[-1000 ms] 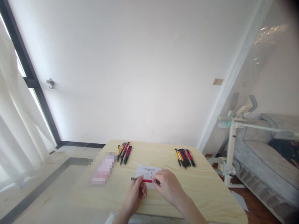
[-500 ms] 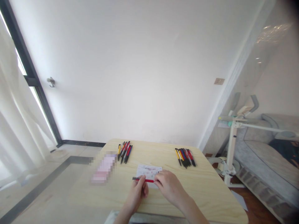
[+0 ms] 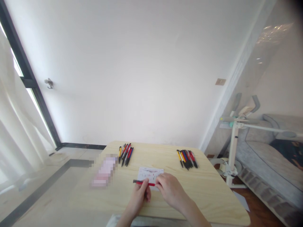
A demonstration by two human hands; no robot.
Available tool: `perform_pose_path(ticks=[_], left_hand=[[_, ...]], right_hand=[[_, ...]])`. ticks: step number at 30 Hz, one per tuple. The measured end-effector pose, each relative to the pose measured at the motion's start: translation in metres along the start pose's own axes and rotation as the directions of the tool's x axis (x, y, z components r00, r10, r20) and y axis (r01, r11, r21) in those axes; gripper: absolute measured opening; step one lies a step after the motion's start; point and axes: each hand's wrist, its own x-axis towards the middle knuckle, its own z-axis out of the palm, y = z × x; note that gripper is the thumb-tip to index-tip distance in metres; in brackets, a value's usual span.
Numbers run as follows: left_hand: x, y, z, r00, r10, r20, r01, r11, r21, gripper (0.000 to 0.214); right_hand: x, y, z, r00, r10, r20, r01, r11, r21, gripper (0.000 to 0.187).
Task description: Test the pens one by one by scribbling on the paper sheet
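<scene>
A red pen (image 3: pixel 151 184) with a dark left end lies level between my two hands, above a printed sheet of paper (image 3: pixel 149 171). My left hand (image 3: pixel 141 190) is closed around its middle, thumb on top. At the pen's right end, my right hand (image 3: pixel 169 187) pinches with thumb and fingertips; those fingers hide that end. Farther back on the left lies a loose bunch of pens (image 3: pixel 125 154) in yellow, red, grey and blue. A second bunch of pens (image 3: pixel 187 159) lies at the back right.
The pale wooden table (image 3: pixel 203 189) has rounded corners and stands near a white wall (image 3: pixel 142 78). A blurred pink rectangle (image 3: pixel 104 171) shows at its left side. To the right are white exercise equipment (image 3: pixel 233 151) and a grey sofa (image 3: pixel 260 154). A white curtain (image 3: pixel 19 126) hangs at left.
The view has shifted slightly. Both hands keep their hold on the red pen, with almost no visible movement; the two bunches of pens lie as before.
</scene>
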Motion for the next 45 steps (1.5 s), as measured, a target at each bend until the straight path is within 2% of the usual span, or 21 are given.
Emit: perform_pose_path(ticks=[8, 14, 36, 45], left_hand=[[-0.002, 0.0045, 0.0011, 1.0, -0.003, -0.003, 0.003, 1.0, -0.013, 0.049], [-0.002, 0.0048, 0.0024, 1.0, -0.006, -0.003, 0.006, 1.0, -0.01, 0.048], [-0.0025, 0.0086, 0.005, 1.0, -0.01, -0.006, 0.009, 0.995, -0.1, 0.044], [-0.0033, 0.0096, 0.0073, 0.999, -0.004, -0.034, -0.001, 0.991, -0.136, 0.043]], right_hand=[[0.0017, 0.0001, 0.0005, 0.999, -0.02, 0.04, 0.019, 1.0, 0.021, 0.02], [0.0011, -0.0006, -0.0015, 0.998, -0.062, 0.015, 0.062, 0.998, 0.0, 0.025], [0.0049, 0.0001, 0.002, 1.0, -0.018, -0.005, 0.018, 0.999, 0.027, 0.017], [0.0027, 0.004, 0.0056, 0.999, -0.045, -0.028, 0.045, 0.999, -0.006, 0.018]])
